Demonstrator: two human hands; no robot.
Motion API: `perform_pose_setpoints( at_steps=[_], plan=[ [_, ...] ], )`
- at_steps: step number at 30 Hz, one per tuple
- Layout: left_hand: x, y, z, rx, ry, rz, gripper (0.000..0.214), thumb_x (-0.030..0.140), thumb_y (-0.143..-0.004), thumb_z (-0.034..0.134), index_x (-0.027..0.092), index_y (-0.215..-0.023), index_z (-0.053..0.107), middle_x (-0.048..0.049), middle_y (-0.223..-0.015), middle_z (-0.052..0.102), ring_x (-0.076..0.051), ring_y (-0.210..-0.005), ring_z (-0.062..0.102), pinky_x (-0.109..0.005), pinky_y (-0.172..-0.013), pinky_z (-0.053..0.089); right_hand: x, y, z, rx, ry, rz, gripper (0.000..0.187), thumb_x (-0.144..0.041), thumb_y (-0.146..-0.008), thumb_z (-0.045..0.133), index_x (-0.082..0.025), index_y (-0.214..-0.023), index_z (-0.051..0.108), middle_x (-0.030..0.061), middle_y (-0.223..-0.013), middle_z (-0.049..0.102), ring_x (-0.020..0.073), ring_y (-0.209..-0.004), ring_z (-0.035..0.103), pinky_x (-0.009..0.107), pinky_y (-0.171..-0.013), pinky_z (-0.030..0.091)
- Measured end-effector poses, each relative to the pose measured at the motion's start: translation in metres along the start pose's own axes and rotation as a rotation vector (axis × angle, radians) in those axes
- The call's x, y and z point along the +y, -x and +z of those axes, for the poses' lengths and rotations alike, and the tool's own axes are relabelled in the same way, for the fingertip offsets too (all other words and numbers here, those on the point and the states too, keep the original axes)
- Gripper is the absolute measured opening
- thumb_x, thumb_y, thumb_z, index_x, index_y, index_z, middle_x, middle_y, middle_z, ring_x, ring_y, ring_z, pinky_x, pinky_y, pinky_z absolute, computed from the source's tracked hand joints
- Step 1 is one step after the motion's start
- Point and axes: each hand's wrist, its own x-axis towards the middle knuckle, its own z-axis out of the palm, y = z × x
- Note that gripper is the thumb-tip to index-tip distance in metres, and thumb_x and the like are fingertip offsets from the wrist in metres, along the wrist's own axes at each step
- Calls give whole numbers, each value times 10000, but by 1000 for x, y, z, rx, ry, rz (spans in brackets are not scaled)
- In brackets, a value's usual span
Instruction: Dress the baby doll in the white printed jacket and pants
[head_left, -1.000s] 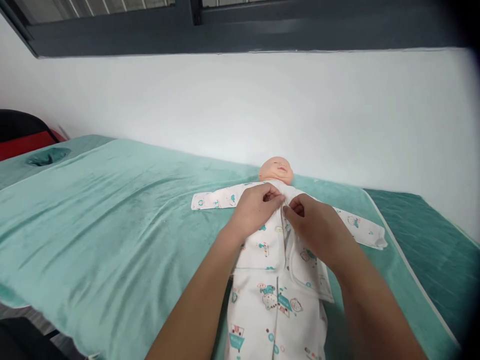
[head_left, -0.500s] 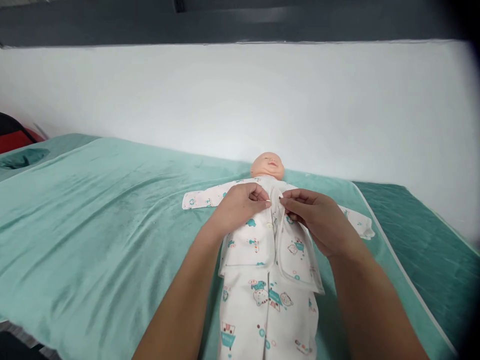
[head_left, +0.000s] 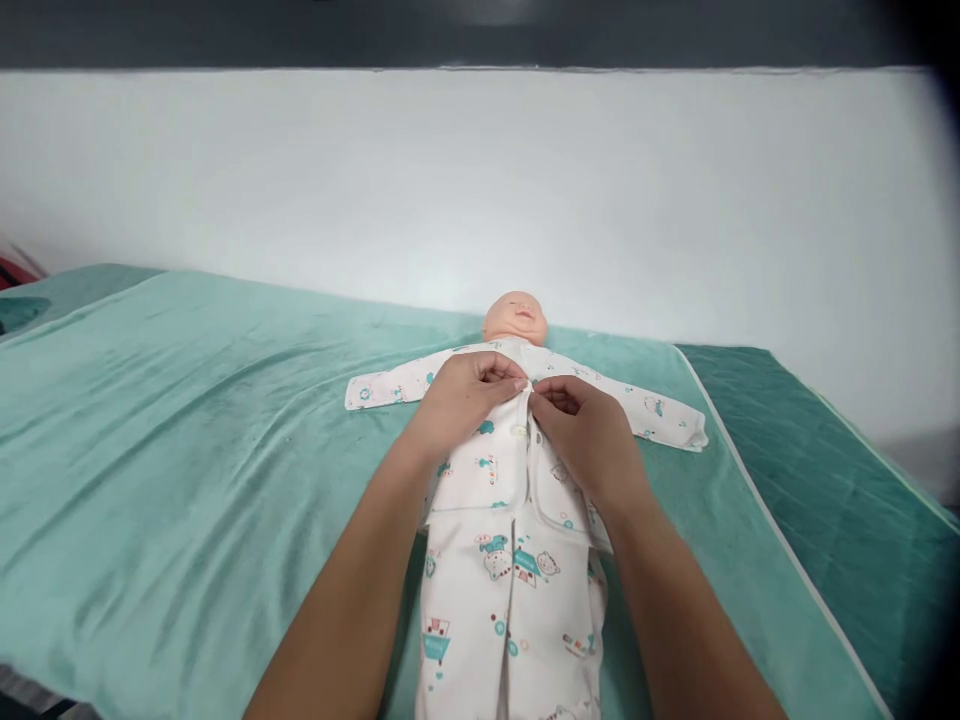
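Observation:
A baby doll [head_left: 513, 316] lies on its back on a teal blanket [head_left: 195, 430], dressed in a white printed shirt [head_left: 491, 465] and matching printed trousers [head_left: 480, 610]. My left hand [head_left: 463, 395] pinches the left front edge of the shirt at the doll's chest. My right hand [head_left: 585, 435] pinches the right front flap, and its fingertips meet those of the left just below the neck. The lower right flap of the shirt hangs loose beside my right wrist. Both sleeves lie spread out sideways.
The blanket covers a darker green padded table [head_left: 847, 470] that runs along a white wall [head_left: 480, 190]. A dark window frame crosses the top. A red and black object shows at the far left edge.
My hands have drawn closer together, bringing the two shirt fronts to meet at the chest. The view has tilted down and shifted, so the doll sits a little more to the left.

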Motion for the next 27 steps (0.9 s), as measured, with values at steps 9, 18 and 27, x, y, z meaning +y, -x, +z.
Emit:
perform_pose_setpoints(
  at_steps=[9,18,27],
  plan=[
    [-3,0,0,18,-14,12,184,345,-823,633,176,-825,706,26,-699,565,-68,-572,406,-201,-523,318,12,-5,2,-69,-401,112,273,-427,-738,744,-212,-906,729,-38,-685,604,70,-502,392,219,-444,285],
    [-4,1,-5,-28,42,-19,172,344,-793,690,182,-843,716,27,-672,567,-50,-524,380,-195,-489,304,7,-3,2,-67,-353,85,246,-395,-746,744,-221,-919,761,-4,-785,683,103,-635,535,219,-536,375],
    [-13,-3,-5,-3,128,-2,185,330,-739,738,163,-764,662,22,-668,581,-51,-532,407,-197,-480,301,-1,2,4,-44,-238,17,242,-388,-761,745,-205,-918,766,31,-891,754,160,-803,668,260,-709,488]
  ],
)
